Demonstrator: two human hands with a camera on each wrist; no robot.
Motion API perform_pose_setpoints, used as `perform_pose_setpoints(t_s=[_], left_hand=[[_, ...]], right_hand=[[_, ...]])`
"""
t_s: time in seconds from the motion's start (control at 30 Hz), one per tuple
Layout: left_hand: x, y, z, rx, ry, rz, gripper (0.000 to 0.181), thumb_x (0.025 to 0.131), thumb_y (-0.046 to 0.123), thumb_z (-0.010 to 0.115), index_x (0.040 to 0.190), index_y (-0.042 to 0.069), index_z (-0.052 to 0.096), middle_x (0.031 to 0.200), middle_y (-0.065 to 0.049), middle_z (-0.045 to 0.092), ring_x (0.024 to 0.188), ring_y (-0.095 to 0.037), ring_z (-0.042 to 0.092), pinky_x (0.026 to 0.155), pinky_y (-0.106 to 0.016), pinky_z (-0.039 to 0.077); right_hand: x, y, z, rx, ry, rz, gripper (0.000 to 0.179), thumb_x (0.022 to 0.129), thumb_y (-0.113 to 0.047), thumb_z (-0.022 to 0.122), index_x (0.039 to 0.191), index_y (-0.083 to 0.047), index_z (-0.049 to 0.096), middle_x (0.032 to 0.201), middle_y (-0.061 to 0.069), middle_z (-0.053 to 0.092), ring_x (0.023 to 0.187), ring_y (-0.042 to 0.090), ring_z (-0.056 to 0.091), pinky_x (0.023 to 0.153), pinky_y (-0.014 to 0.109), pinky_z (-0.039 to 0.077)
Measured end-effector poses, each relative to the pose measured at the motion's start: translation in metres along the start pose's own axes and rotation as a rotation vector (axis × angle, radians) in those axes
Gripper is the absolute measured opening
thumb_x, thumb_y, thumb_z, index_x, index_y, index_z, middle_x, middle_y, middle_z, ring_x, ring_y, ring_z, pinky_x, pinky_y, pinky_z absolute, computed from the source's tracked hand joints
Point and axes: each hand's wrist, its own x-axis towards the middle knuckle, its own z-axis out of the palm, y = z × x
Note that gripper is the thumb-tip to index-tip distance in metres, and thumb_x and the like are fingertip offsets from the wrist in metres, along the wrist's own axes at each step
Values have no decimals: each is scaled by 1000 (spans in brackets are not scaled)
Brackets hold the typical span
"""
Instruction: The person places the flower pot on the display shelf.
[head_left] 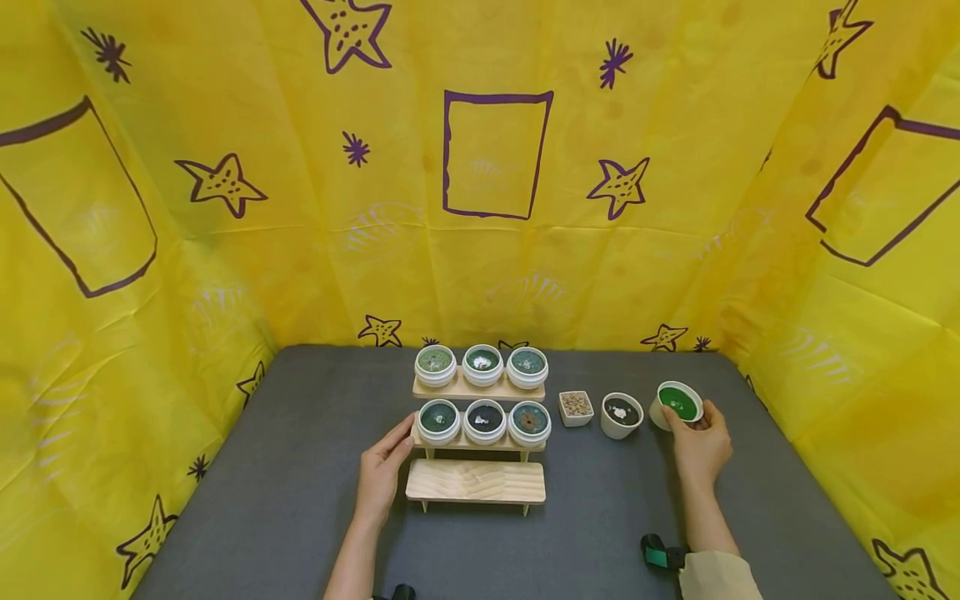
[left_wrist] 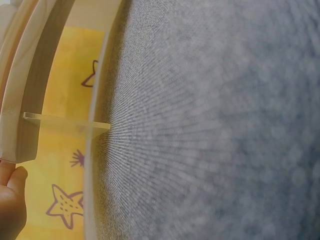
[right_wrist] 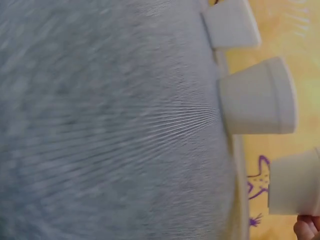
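Observation:
My right hand grips a white cup with bright green contents at the right of the table, thumb on its near side. In the right wrist view this cup hangs slightly above the tabletop. My left hand holds the left end of the middle wooden stand, its thumb and fingers at the edge. On that stand are three round white bowls with dark green to blue contents, including a left bowl, a middle bowl and a right bowl. Fingers show beside wood in the left wrist view.
Behind, another stand carries three similar bowls. In front is a bare wooden stand on short legs. Between stands and right hand sit a square dish of beige bits and a dark-filled cup. Yellow patterned cloth surrounds the grey table.

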Motion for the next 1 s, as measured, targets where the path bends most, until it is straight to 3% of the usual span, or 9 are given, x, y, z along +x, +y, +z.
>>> perform_pose_setpoints(t_s=[0.1, 0.23, 0.37, 0.53, 0.77, 1.0], left_hand=[[0, 0, 0, -3, -3, -2, 39, 99, 7, 56, 137, 0, 56, 143, -16, 55, 117, 15, 52, 100, -3, 40], [0, -1, 0, 0, 2, 1, 39, 98, 6, 56, 137, -1, 57, 143, -17, 55, 117, 15, 52, 99, -3, 41], [0, -2, 0, 0, 10, -5, 39, 97, 5, 57, 136, -1, 57, 143, -18, 55, 116, 16, 52, 99, -3, 41], [0, -1, 0, -5, 2, -22, 39, 98, 6, 56, 137, 1, 57, 143, -14, 56, 117, 16, 52, 100, -3, 40], [0, 0, 1, -5, 7, -3, 39, 98, 5, 56, 136, -1, 57, 143, -18, 55, 116, 16, 52, 99, -2, 41], [0, 1, 0, -5, -1, -21, 39, 98, 7, 56, 137, 1, 56, 143, -14, 55, 118, 15, 51, 100, -2, 40]], right_hand=[[-1, -8, -3, 27, 21, 5, 73, 78, -22, 84, 141, -1, 52, 137, 22, 61, 109, 20, 63, 74, -6, 41], [-4, -20, -6, 61, 35, 15, 75, 78, -25, 85, 142, -4, 51, 140, 18, 59, 120, 24, 62, 89, 3, 49], [-8, -33, -6, 83, 35, 6, 76, 77, -28, 85, 142, -7, 52, 142, 15, 59, 124, 25, 61, 98, 11, 50], [-17, -51, -7, 115, 16, -29, 75, 76, -29, 85, 141, -10, 54, 141, 13, 60, 118, 15, 63, 92, 5, 49], [-29, -70, -4, 209, -31, -57, 72, 76, -23, 86, 139, -9, 56, 139, 18, 60, 103, -4, 60, 85, 2, 49], [-42, -87, -3, 322, -85, -83, 71, 74, -13, 87, 138, -7, 57, 138, 20, 59, 101, -5, 61, 85, 2, 50]])
